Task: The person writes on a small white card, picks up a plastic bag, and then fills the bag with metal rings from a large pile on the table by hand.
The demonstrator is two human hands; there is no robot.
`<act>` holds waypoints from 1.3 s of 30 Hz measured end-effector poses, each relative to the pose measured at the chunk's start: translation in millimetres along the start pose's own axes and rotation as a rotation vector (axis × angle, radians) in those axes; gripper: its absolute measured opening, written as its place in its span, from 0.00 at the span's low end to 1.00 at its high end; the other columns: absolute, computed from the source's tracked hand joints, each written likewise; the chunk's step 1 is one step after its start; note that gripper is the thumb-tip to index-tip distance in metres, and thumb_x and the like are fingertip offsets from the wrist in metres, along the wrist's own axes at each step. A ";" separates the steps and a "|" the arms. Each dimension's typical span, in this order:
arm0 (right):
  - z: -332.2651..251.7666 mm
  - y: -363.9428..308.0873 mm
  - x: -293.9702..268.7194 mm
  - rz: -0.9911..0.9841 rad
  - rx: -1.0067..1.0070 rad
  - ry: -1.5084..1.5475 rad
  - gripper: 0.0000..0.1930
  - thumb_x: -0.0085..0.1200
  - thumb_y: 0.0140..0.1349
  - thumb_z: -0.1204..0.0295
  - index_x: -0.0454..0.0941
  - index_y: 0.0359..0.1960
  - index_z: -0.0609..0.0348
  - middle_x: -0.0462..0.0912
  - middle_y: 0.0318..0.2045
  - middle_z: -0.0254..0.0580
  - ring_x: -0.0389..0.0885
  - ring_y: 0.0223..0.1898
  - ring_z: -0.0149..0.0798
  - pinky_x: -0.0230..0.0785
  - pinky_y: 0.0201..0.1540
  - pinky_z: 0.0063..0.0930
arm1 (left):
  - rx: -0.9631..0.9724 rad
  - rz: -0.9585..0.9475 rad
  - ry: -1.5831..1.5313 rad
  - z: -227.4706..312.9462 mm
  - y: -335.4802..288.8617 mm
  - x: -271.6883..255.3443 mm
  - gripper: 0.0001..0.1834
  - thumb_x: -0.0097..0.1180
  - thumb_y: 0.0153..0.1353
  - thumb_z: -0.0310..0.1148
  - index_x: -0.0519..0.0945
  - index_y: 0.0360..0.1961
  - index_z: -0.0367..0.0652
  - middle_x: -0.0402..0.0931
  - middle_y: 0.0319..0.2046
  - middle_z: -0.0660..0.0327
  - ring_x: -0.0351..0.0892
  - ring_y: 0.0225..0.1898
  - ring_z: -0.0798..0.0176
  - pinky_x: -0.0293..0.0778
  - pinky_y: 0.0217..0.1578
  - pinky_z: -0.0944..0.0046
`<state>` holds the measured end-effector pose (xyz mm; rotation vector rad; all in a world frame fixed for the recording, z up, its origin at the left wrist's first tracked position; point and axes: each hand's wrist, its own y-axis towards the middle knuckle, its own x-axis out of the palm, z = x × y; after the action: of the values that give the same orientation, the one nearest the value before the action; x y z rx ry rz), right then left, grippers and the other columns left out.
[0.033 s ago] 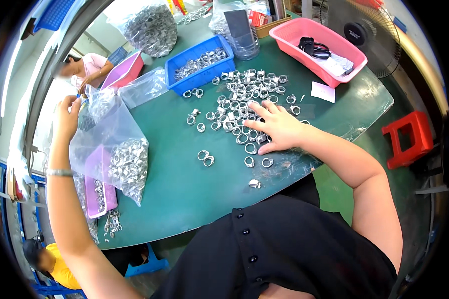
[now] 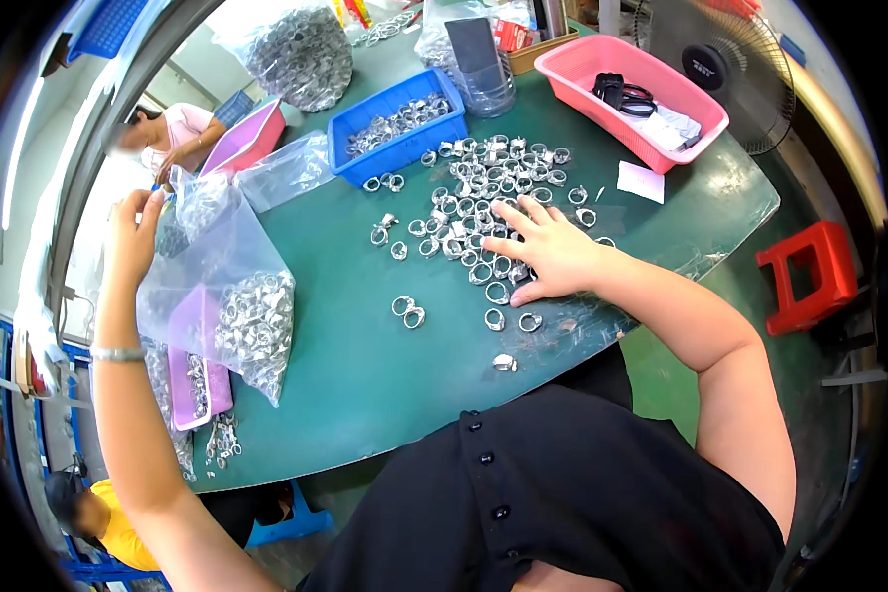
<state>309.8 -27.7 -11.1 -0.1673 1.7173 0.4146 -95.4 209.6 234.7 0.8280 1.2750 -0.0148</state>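
Note:
Many silver-coloured rings (image 2: pixel 479 183) lie heaped on the green table. My right hand (image 2: pixel 557 255) rests over the near right side of this heap, fingers spread, fingertips touching rings. A few rings (image 2: pixel 407 312) lie apart, nearer to me. At the left, my left hand (image 2: pixel 133 232) is raised, its fingers pinched at the upper edge of a clear plastic bag (image 2: pixel 207 252). More rings (image 2: pixel 257 316) fill the bottom of that bag, which slants down onto the table. The exact grip of the fingertips is partly hidden.
A blue basket (image 2: pixel 340 168) of small metal pieces stands behind the heap. A pink basket (image 2: pixel 572 74) with black cable is at far right, beside a fan (image 2: pixel 705 69). A purple basket (image 2: pixel 222 395) sits by the bag. Two other people are at left; a red stool (image 2: pixel 809 276) stands right.

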 end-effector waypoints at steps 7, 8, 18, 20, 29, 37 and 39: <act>-5.4 6.9 2.8 -0.023 0.030 -0.075 0.34 0.56 0.50 0.45 0.66 0.59 0.41 0.63 0.59 0.48 0.59 0.60 0.57 0.59 0.53 0.55 | 0.026 -0.644 0.078 55.1 -70.0 -44.9 0.09 0.55 0.55 0.28 0.79 0.35 0.34 0.78 0.23 0.54 0.76 0.25 0.63 0.71 0.29 0.64; -5.4 7.5 4.3 -0.023 0.022 -0.075 0.34 0.56 0.50 0.45 0.66 0.59 0.41 0.63 0.59 0.48 0.59 0.60 0.57 0.59 0.53 0.55 | -0.063 -0.723 0.055 56.3 -76.4 -49.6 0.08 0.55 0.54 0.27 0.80 0.32 0.34 0.78 0.21 0.55 0.76 0.23 0.63 0.71 0.28 0.64; -3.4 4.8 5.8 0.016 -0.080 -0.032 0.27 0.53 0.57 0.55 0.63 0.60 0.27 0.64 0.57 0.47 0.63 0.55 0.51 0.62 0.48 0.47 | 0.121 -0.471 0.213 105.2 -102.2 -48.4 0.07 0.56 0.51 0.26 0.79 0.32 0.36 0.76 0.29 0.51 0.77 0.34 0.51 0.72 0.35 0.58; -2.4 3.5 4.8 -0.027 -0.078 -0.016 0.27 0.52 0.59 0.55 0.60 0.61 0.21 0.61 0.60 0.49 0.63 0.55 0.54 0.62 0.49 0.48 | 0.222 -0.266 0.273 120.3 -104.7 -41.2 0.09 0.58 0.51 0.28 0.78 0.35 0.37 0.76 0.34 0.50 0.76 0.38 0.49 0.72 0.39 0.57; -3.6 5.1 6.2 0.044 -0.135 -0.047 0.27 0.56 0.55 0.59 0.64 0.58 0.30 0.63 0.59 0.44 0.66 0.53 0.51 0.65 0.49 0.44 | 0.326 -0.755 -0.130 179.0 -178.7 108.1 0.52 0.66 0.40 0.59 0.59 0.64 0.50 0.50 0.63 0.40 0.50 0.64 0.36 0.51 0.60 0.41; -4.8 1.9 5.8 0.086 -0.138 -0.064 0.22 0.53 0.57 0.58 0.68 0.55 0.37 0.65 0.56 0.46 0.69 0.51 0.50 0.68 0.44 0.46 | 0.311 -0.729 -0.381 243.1 -205.8 168.6 0.64 0.67 0.33 0.64 0.49 0.68 0.48 0.40 0.65 0.36 0.36 0.68 0.33 0.39 0.63 0.38; -5.8 4.6 6.4 0.084 -0.128 -0.070 0.21 0.53 0.57 0.57 0.69 0.54 0.38 0.65 0.56 0.46 0.69 0.51 0.50 0.68 0.44 0.47 | 0.313 -0.699 -0.392 256.6 -207.5 171.6 0.63 0.67 0.33 0.63 0.50 0.68 0.47 0.39 0.65 0.35 0.37 0.67 0.32 0.40 0.63 0.38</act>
<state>301.6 -24.8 -15.8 -0.1716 1.6341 0.5862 83.2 -8.3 -8.2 0.5640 1.1402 -0.9116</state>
